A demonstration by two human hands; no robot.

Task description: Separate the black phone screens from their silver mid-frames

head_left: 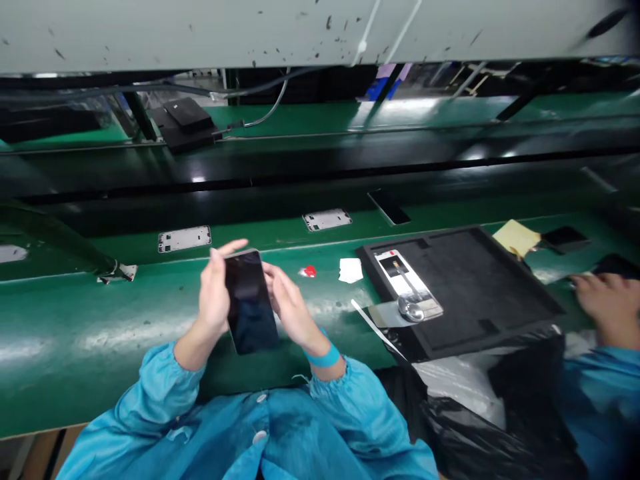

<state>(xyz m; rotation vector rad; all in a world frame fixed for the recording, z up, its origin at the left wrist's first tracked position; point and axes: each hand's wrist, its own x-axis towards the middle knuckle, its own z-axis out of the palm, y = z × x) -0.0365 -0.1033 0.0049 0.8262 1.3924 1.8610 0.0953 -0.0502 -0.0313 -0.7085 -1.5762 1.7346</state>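
Note:
A phone with a dark glossy screen [250, 307] is held upright between my two hands, over the green bench. My left hand [214, 290] grips its left edge, with the index finger stretched out past the top corner. On the other side my right hand [290, 303] holds the right edge; some of its fingers are hidden behind the phone. A blue band circles my right wrist. Beyond the hands lie a pale phone frame [185, 239] and a second such frame [327, 219]. A small red sticker [310, 271] and a white paper piece [351, 270] are right of my hands.
A black foam tray [490, 287] at right bears a white phone part [407, 280] and a round metal object [411, 309]. A dark phone [389, 207] lies behind it. Black plastic bags [480, 420] lie in front. A co-worker's hand [607, 300] is at far right.

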